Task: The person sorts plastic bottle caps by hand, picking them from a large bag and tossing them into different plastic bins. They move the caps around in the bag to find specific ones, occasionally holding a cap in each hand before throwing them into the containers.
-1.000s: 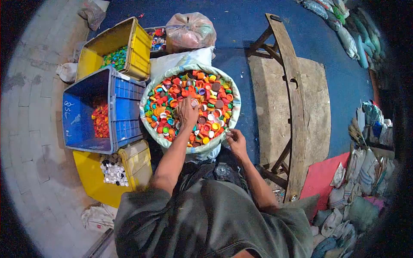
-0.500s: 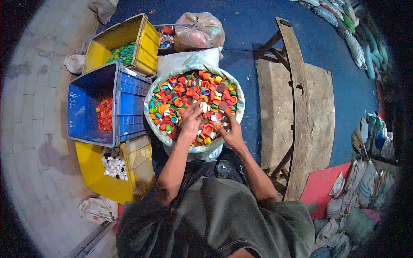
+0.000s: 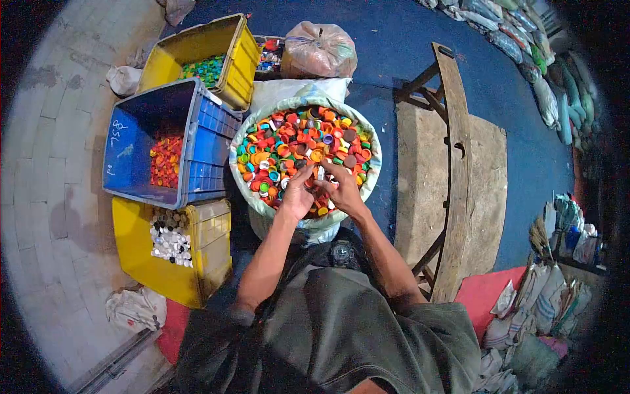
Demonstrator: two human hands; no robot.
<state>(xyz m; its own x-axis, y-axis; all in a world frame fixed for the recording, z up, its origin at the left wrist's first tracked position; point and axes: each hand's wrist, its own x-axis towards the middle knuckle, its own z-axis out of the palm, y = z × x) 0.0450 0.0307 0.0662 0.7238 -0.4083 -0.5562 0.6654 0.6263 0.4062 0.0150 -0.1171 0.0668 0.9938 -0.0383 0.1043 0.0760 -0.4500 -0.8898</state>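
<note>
Both hands are hovering low over the near half of the open sack point(image 3: 377, 152), fingers partly curled and tips turning in toward each other. Between the fingertips I am seeing a small white cap point(image 3: 321, 173), apparently edge-on, its longer visible side running roughly away from the body. It is sitting just beside the fingers of the right hand point(image 3: 345, 192), so I am judging that hand to be the nearer one; the left hand point(image 3: 298, 199) is reaching in from the other side, palm partly showing, its fingertips a little farther off. I cannot tell whether either hand is actually pinching the cap or only cupping around it — the fingers are hiding the contact, and neither hand is clearly clenched or released. Beneath and around them, mixed bottle caps point(image 3: 289, 131) are filling the sack nearly to its rim, red and orange ones showing most. Over on the left, a blue crate point(image 3: 216, 141) is lying with its mouth facing outward and orange-red caps point(image 3: 166, 161) inside, standing between an upper yellow crate point(image 3: 243, 69) holding green ones and a lower yellow crate point(image 3: 213, 243) holding mostly white ones. On the right — well apart from the sack — a wooden bench point(image 3: 459, 177) is stretching away lengthwise.
</note>
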